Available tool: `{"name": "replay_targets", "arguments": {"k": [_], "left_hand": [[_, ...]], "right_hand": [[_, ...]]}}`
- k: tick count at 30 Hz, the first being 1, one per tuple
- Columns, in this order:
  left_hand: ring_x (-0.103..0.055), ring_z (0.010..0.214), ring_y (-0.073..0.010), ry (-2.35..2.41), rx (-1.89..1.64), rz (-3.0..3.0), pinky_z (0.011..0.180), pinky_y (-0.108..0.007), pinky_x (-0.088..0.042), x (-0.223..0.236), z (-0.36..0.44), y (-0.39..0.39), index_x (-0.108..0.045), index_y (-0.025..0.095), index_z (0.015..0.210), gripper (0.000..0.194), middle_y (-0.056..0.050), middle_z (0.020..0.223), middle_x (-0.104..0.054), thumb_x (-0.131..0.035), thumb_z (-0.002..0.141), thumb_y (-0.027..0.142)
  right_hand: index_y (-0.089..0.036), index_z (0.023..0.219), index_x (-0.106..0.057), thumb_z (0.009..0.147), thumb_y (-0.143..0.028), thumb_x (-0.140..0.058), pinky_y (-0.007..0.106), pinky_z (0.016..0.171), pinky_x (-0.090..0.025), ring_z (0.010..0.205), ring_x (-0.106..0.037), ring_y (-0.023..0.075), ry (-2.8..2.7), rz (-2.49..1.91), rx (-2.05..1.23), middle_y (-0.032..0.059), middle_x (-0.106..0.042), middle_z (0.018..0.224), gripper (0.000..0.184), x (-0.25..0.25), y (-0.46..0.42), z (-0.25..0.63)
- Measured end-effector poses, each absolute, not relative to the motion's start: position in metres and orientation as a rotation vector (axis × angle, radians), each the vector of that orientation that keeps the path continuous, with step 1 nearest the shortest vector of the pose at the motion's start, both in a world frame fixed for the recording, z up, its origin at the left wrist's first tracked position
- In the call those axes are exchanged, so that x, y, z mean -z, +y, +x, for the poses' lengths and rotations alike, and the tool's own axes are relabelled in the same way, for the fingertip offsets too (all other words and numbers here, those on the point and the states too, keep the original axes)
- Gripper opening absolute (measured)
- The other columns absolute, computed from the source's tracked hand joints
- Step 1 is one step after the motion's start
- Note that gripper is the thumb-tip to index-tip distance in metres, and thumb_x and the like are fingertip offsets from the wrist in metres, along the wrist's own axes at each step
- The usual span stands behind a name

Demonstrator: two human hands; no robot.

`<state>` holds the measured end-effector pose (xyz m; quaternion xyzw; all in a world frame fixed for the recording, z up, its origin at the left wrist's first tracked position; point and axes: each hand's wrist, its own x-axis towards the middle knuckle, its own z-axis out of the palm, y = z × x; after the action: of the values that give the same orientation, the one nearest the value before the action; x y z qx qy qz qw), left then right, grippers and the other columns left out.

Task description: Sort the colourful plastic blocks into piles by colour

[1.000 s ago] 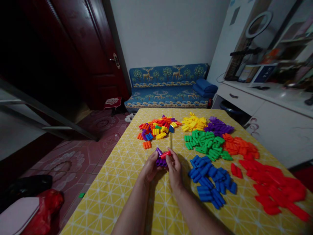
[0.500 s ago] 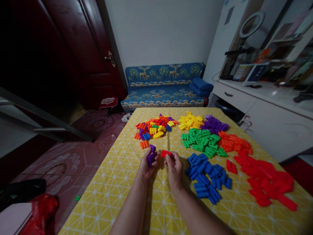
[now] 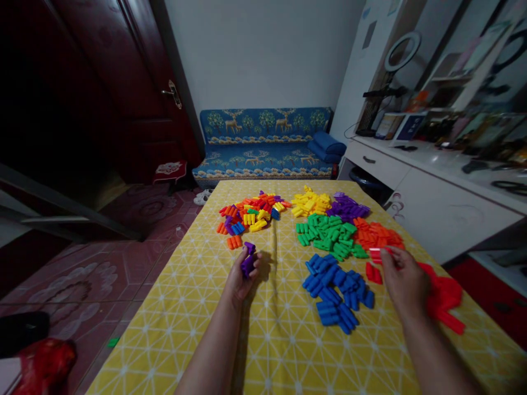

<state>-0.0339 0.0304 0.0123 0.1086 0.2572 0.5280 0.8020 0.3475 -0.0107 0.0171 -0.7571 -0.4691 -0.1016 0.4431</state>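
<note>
My left hand (image 3: pixel 242 273) is closed around purple plastic building blocks (image 3: pixel 247 265), held above the tablecloth left of the table's middle. On the right, my right hand (image 3: pixel 405 280) pinches a red building block (image 3: pixel 377 253) between thumb and fingers. It hovers over the red pile (image 3: pixel 444 296), which the hand and forearm partly hide. One red piece (image 3: pixel 373 272) lies just left of that hand. Close by are the orange pile (image 3: pixel 377 235) and the blue pile (image 3: pixel 337 291).
A mixed-colour heap (image 3: pixel 255 213) lies at the table's far left. Yellow (image 3: pixel 309 203), purple (image 3: pixel 348 208) and green (image 3: pixel 329 235) piles lie farther back. A patterned sofa (image 3: pixel 263 156) stands beyond the table (image 3: pixel 197 329), with a white cabinet (image 3: pixel 436 192) at the right.
My right hand has drawn the red block away from the purple ones and carried it right, over to the red pile. My left hand keeps the purple blocks. The view has turned slightly right.
</note>
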Motion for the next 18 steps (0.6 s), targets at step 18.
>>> {"name": "replay_targets", "arguments": {"k": [18], "left_hand": [[-0.046, 0.048, -0.0056, 0.752, -1.191, 0.723, 0.038, -0.013, -0.030, -0.004, -0.023, 0.023, -0.065, 0.011, 0.085, 0.038, -0.002, 0.067, -0.060, -0.079, 0.074, 0.045]], "right_hand": [[-0.021, 0.071, -0.072, 0.092, -0.050, -0.043, 0.044, 0.077, -0.045, 0.084, -0.059, 0.0283, -1.590, -1.824, 0.423, 0.0110, -0.073, 0.082, 0.046, -0.020, -0.029, 0.330]]}}
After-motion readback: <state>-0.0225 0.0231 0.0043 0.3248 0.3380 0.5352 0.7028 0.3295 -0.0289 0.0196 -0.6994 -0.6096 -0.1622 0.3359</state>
